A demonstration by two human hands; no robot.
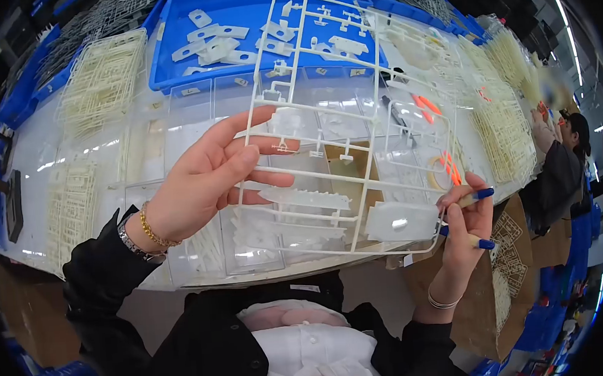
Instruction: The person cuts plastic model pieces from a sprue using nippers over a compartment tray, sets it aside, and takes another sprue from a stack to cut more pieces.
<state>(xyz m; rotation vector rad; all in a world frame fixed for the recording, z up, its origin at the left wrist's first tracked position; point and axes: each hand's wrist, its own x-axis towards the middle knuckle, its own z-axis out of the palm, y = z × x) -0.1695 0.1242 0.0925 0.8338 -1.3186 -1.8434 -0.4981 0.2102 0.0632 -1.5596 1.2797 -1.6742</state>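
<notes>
A large white plastic sprue frame (367, 183) is held up, tilted, above the table, with small parts still joined to its runners. My left hand (209, 166) grips its left edge between thumb and fingers, some of them reaching behind the runners. At the frame's lower right corner, my right hand (466, 229) is closed around a pair of nippers (480, 195) with pale, blue-ended handles. The dark jaws are close to the frame's edge; whether they touch it I cannot tell. A broad white panel (402, 221) shows at the frame's lower right, beside the right hand.
Behind the frame, a blue tray (167, 64) holds several white parts. Clear compartment boxes (254, 258) sit below it. Sprue stacks lie left (102, 80) and right (504, 132). Orange-handled tools (425, 108) rest on the table. A cardboard box (524, 270) and another person (559, 170) are at right.
</notes>
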